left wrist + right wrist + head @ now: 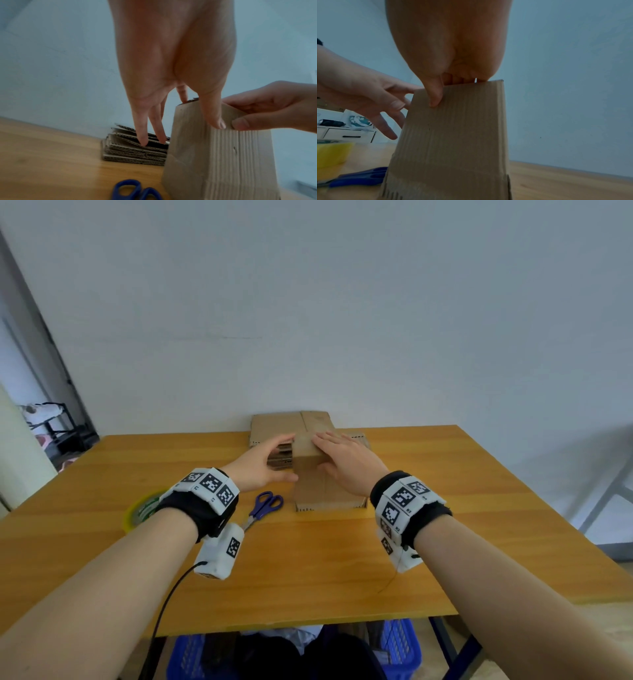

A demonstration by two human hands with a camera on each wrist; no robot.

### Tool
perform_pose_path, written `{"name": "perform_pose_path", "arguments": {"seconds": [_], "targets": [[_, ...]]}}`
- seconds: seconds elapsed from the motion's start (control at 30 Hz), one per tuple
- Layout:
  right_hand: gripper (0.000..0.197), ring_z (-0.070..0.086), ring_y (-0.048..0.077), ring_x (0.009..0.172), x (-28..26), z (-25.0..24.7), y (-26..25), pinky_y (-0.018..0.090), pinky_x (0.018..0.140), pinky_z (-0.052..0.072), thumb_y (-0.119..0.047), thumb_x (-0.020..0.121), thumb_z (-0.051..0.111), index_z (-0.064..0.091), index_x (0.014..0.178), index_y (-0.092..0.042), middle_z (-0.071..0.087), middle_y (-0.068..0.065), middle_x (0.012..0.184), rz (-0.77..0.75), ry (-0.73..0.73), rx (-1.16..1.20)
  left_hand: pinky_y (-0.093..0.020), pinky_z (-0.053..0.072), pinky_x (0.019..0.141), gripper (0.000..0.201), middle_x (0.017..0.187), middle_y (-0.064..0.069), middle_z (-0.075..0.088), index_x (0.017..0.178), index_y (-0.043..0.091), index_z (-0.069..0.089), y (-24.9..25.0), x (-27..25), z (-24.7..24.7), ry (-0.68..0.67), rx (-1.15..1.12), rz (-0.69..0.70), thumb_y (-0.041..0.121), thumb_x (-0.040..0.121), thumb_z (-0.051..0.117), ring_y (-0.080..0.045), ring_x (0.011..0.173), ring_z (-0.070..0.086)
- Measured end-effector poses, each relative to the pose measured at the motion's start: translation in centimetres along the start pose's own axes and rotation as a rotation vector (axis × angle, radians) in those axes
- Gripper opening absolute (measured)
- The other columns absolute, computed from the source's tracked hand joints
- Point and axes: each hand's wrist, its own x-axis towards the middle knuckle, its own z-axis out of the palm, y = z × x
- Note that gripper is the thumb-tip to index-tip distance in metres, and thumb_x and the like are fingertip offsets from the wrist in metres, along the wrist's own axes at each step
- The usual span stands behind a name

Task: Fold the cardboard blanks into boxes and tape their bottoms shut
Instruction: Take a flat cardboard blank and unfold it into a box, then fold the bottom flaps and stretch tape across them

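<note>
A brown cardboard box (325,484) stands upright on the wooden table (308,570), its top face folded flat. My left hand (286,457) is at the top left corner: the thumb presses the near face (214,162), the index finger reaches behind the top edge, and the other fingers hang straight to the left. My right hand (323,451) lies over the top, fingers across it and thumb curled onto the near face (453,142). A stack of flat cardboard blanks (274,424) lies behind the box against the wall.
Blue-handled scissors (265,505) lie just left of the box. A yellow tape roll (140,508) sits further left, partly hidden by my left wrist. Blue baskets (400,645) stand under the table's near edge. A drawer unit (349,135) shows far left.
</note>
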Motion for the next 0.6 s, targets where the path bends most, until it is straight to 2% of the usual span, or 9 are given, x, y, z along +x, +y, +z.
{"name": "perform_pose_path", "arguments": {"seconds": [0.07, 0.13, 0.2, 0.27, 0.33, 0.43, 0.5, 0.6], "targets": [[0.056, 0.015, 0.016, 0.146, 0.0, 0.0, 0.1, 0.029, 0.118, 0.007, -0.023, 0.1, 0.044, 0.021, 0.15, -0.014, 0.02, 0.003, 0.158, 0.015, -0.005, 0.008, -0.03, 0.038, 0.102, 0.071, 0.138, -0.003, 0.048, 0.142, 0.024, 0.038, -0.7, -1.1, -0.8, 0.017, 0.045, -0.069, 0.024, 0.081, 0.073, -0.017, 0.128, 0.044], [0.056, 0.017, 0.016, 0.146, 0.1, 0.1, 0.1, 0.03, 0.119, 0.008, -0.024, 0.1, 0.044, 0.022, 0.15, -0.015, 0.02, 0.003, 0.158, 0.033, -0.001, 0.016, -0.026, 0.046, 0.087, 0.057, 0.119, -0.002, 0.06, 0.135, 0.021, 0.048, -1.7, -2.6, -1.6, 0.061, 0.141, -0.12, 0.022, 0.083, 0.071, -0.014, 0.103, 0.058], [0.057, 0.018, 0.017, 0.145, 0.1, 0.2, -0.3, 0.031, 0.119, 0.009, -0.025, 0.099, 0.045, 0.022, 0.15, -0.015, 0.021, 0.002, 0.158, 0.052, 0.006, 0.024, -0.018, 0.043, 0.066, 0.045, 0.093, 0.002, 0.062, 0.127, 0.02, 0.057, -2.9, -4.3, -2.2, 0.123, 0.231, -0.158, 0.024, 0.083, 0.07, -0.007, 0.077, 0.056], [0.057, 0.019, 0.018, 0.145, 0.1, 0.3, -0.7, 0.032, 0.118, 0.009, -0.026, 0.099, 0.045, 0.022, 0.151, -0.015, 0.021, 0.002, 0.158, 0.07, 0.011, 0.031, -0.017, 0.038, 0.059, 0.042, 0.086, 0.001, 0.06, 0.122, 0.02, 0.06, -4.1, -5.8, -2.9, 0.125, 0.331, -0.212, 0.026, 0.082, 0.072, -0.01, 0.073, 0.053], [0.057, 0.02, 0.019, 0.145, 0.1, 0.3, -1.1, 0.032, 0.117, 0.01, -0.026, 0.099, 0.045, 0.021, 0.151, -0.015, 0.021, 0.002, 0.158, 0.08, 0.013, 0.025, -0.021, 0.039, 0.062, 0.046, 0.094, -0.001, 0.058, 0.123, 0.021, 0.058, -4.9, -7.4, -3.4, 0.06, 0.422, -0.289, 0.029, 0.081, 0.073, -0.014, 0.082, 0.053], [0.057, 0.02, 0.019, 0.144, 0.0, 0.3, -1.5, 0.034, 0.117, 0.012, -0.026, 0.099, 0.045, 0.022, 0.15, -0.015, 0.023, 0.003, 0.157, 0.089, 0.015, 0.022, -0.027, 0.043, 0.078, 0.057, 0.111, -0.004, 0.055, 0.132, 0.022, 0.052, -6.2, -9.1, -3.9, -0.032, 0.529, -0.369, 0.03, 0.08, 0.074, -0.019, 0.098, 0.054], [0.057, 0.02, 0.02, 0.144, 0.1, 0.3, -1.6, 0.034, 0.117, 0.012, -0.027, 0.099, 0.045, 0.023, 0.15, -0.015, 0.023, 0.002, 0.157, 0.1, 0.014, 0.028, -0.031, 0.045, 0.089, 0.062, 0.128, -0.007, 0.052, 0.135, 0.025, 0.048, -6.9, -9.7, -4.1, -0.058, 0.601, -0.381, 0.03, 0.079, 0.074, -0.024, 0.113, 0.053], [0.057, 0.02, 0.02, 0.145, 0.2, 0.3, -1.7, 0.034, 0.117, 0.012, -0.027, 0.099, 0.046, 0.023, 0.15, -0.016, 0.023, 0.002, 0.157, 0.108, 0.012, 0.035, -0.036, 0.047, 0.095, 0.066, 0.142, -0.007, 0.042, 0.138, 0.032, 0.042, -7.7, -10.4, -4.3, -0.084, 0.669, -0.377, 0.026, 0.081, 0.073, -0.027, 0.12, 0.05]]}}
